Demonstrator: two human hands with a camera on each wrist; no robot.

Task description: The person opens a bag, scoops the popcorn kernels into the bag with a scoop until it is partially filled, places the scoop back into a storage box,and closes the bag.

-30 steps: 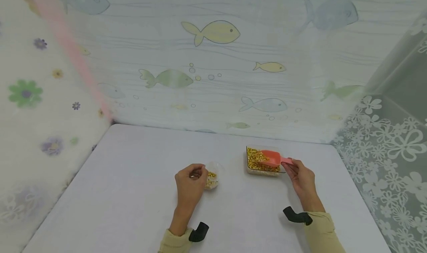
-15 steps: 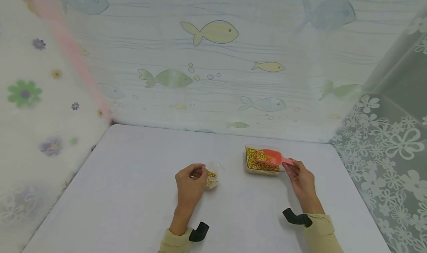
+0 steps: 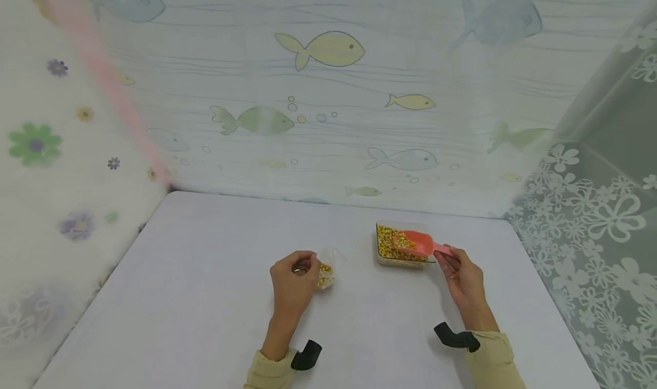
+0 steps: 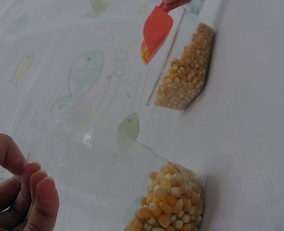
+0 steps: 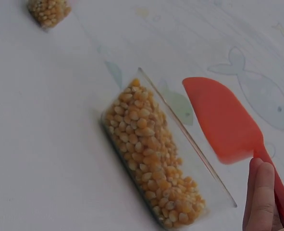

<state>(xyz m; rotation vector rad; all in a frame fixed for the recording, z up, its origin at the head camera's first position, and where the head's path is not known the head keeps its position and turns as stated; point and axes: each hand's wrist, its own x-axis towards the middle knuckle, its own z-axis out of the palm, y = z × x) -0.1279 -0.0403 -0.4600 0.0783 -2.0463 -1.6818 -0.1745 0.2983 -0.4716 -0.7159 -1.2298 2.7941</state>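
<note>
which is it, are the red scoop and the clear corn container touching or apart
Apart: the right wrist view shows a strip of fish-print backdrop between the red scoop and the rim of the clear corn container.

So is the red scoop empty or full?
Partly filled: the head view shows corn kernels in the front of the red scoop, with bare red behind them.

Bare counter [image 3: 354, 315] leaves a passage between the plastic bag [image 3: 325, 276] and the transparent container [image 3: 403, 262]. The left hand [image 3: 293, 278] bars the bag's left side; above the container, the red scoop [image 3: 422, 243] and right hand [image 3: 464, 280] obstruct access. Fish-print sheeting [image 3: 328, 144] closes the back.
</note>
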